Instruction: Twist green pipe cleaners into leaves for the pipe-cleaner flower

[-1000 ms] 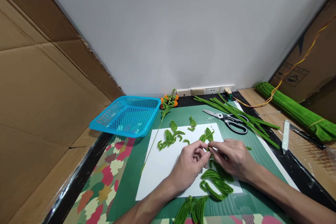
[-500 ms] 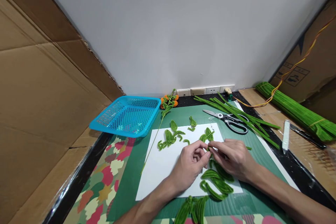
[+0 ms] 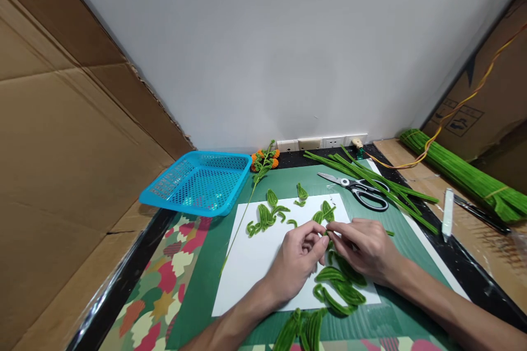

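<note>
My left hand and my right hand meet over the right side of a white sheet of paper. Thumb and fingertips of both are pinched together on a small green pipe cleaner piece, mostly hidden by the fingers. Just beyond the fingertips show green pipe cleaner leaves; whether they join the held piece I cannot tell. Below the hands lie several larger pipe cleaner leaves, with more leaves at the near edge. Smaller curled leaves rest on the paper's far left part.
A blue plastic basket stands at the left, beside an orange pipe cleaner flower on a long stem. Scissors and loose green pipe cleaners lie far right. Beyond are a white-handled tool and a bundle of pipe cleaners.
</note>
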`<state>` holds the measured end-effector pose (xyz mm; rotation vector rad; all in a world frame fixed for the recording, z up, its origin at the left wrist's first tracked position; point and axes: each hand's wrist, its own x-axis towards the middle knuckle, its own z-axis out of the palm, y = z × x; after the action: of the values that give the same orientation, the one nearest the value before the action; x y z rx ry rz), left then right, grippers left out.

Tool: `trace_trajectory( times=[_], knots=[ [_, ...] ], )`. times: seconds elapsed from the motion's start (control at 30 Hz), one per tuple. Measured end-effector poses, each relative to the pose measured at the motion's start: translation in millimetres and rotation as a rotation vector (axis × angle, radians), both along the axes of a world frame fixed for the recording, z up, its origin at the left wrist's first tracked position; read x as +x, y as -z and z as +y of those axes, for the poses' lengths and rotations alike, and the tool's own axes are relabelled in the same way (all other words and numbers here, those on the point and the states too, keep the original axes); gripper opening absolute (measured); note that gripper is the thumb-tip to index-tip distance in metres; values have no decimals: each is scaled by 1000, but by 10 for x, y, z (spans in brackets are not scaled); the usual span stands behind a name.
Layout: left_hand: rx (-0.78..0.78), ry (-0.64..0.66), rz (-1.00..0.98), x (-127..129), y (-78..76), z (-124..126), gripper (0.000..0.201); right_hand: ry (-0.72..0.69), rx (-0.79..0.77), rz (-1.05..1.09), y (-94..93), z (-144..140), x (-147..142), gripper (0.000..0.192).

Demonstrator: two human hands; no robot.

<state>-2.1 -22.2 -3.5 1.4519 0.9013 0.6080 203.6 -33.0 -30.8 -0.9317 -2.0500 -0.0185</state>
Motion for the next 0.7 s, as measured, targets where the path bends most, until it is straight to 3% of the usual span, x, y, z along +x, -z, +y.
trace_trajectory(
  times=[0.3,0.7],
  knots=[
    [37,-32,11,6,-1,0,41,-7,-8,0,1,-11,5,13],
    [11,-27,12,-9,9,-1,33,-45,6,4,19,-19,-2,11]
  ],
)
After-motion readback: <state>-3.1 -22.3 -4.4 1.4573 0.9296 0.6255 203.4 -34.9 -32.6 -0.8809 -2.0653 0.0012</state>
